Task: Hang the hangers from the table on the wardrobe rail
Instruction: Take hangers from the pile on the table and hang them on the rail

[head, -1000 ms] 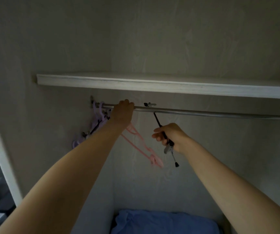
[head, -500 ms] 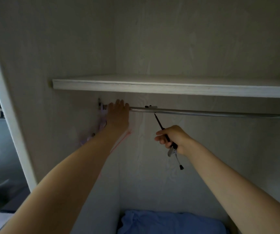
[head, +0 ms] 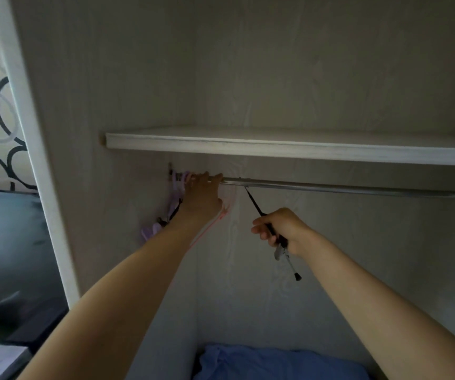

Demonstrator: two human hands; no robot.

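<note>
**Black hanger on the rail, pastel ones crowded at the wall end**

The right hand is curled around the slanted arm of a thin black metal hanger, whose hook sits over the rail just right of the left hand. Below the fist a silvery clip and a black-capped rod end stick out. The left hand is raised to the round, shiny metal wardrobe rail, fingers bent over it near its wall bracket; whether it grips the bar alone or also a hanger hook, I cannot tell.

Beside that hand, against the side wall, hangs a bunch of pale lilac plastic hangers, with something dark among them, and a slim pink plastic hanger slants down behind the left forearm. These look already hung.

As a judgement, the task is well along: several hangers are on the rail and the black one appears hooked but not yet released. The table is not in view, so how many remain cannot be told.

The rail is smooth and reflective; above it runs a flat whitewashed wooden shelf with a grained, matte edge. The wardrobe walls carry the same pale wood-grain. A soft, crumpled blue cloth lies on the wardrobe floor.
</note>
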